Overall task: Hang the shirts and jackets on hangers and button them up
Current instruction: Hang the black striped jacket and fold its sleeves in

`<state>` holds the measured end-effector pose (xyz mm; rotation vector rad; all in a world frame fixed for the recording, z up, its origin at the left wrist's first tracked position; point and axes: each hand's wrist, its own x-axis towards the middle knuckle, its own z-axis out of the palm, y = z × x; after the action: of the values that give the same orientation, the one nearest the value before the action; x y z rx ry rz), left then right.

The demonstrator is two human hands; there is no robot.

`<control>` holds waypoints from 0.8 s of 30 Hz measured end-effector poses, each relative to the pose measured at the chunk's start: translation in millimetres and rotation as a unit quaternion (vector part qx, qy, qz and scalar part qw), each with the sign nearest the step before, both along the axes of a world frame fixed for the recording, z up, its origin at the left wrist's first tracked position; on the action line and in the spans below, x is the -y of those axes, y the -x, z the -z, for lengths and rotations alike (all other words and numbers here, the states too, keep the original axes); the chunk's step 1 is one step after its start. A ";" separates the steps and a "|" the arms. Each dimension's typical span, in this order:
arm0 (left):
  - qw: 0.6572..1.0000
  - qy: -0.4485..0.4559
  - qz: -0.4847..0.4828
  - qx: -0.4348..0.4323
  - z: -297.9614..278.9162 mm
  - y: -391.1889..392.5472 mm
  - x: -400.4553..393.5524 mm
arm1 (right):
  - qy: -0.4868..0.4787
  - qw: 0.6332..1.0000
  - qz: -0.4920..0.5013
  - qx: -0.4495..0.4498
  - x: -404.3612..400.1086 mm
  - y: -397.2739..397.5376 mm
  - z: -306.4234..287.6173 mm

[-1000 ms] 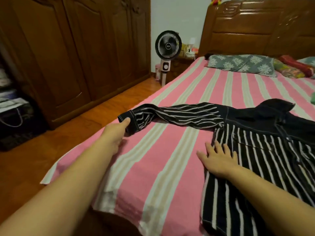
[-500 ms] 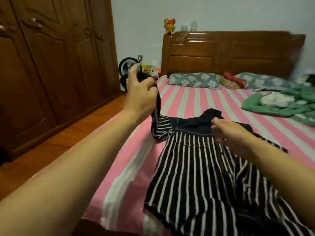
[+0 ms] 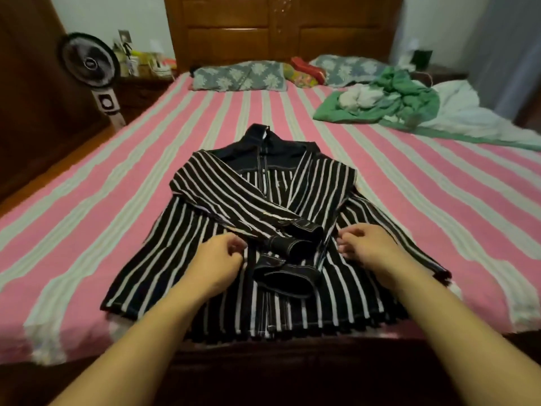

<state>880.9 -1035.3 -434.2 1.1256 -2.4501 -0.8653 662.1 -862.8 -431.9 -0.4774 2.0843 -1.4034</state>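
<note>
While striped jacket (image 3: 263, 218) lies flat on bed (image 3: 87, 200), collar far from me, hem near me, my left hand (image 3: 218, 260) and right hand (image 3: 367, 244) rest on it, fingers curled, maybe pinching cloth, cannot tell. Folded sleeves between hands. Both hands equally near.

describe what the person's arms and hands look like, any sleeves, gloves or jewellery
Both arms are bare from the lower frame edge up to the wrists, no sleeves in view. The left hand and right hand wear no gloves, and no rings, watch or bracelets show.
</note>
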 end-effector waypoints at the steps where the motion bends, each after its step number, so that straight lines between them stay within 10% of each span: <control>1: 1.000 -0.008 0.001 0.001 0.1 1.1 1.2 | -0.029 0.997 0.002 -0.066 3.2 0.9 4.6; 6: 0.990 0.048 0.060 -0.120 -14.2 19.1 -7.2 | -0.028 0.971 -0.120 -0.205 23.1 -2.1 -5.3; 10: 0.991 0.061 0.120 -0.011 -8.3 36.8 -25.9 | -0.068 0.912 -0.289 -0.282 41.1 -6.1 -3.5; 13: 0.991 0.051 0.096 0.081 -5.6 45.2 -33.8 | -0.053 0.907 -0.241 -0.341 56.9 -8.6 3.7; 19: 0.988 0.149 -0.005 -0.036 -42.9 9.2 -26.8 | 0.153 0.942 -0.097 -0.283 57.1 -33.2 -27.6; 21: 0.993 0.100 0.043 -0.051 -59.9 -17.6 -27.6 | 0.156 0.937 -0.146 -0.276 52.1 -47.5 -32.3; 24: 0.969 -0.108 0.151 0.161 -72.1 -46.9 -32.6 | -0.068 0.884 -0.305 -0.347 45.4 -61.0 -19.0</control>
<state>927.7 -1002.7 -362.0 1.0471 -2.9067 -1.1406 723.1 -908.2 -413.0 -1.5994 2.2092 -0.7491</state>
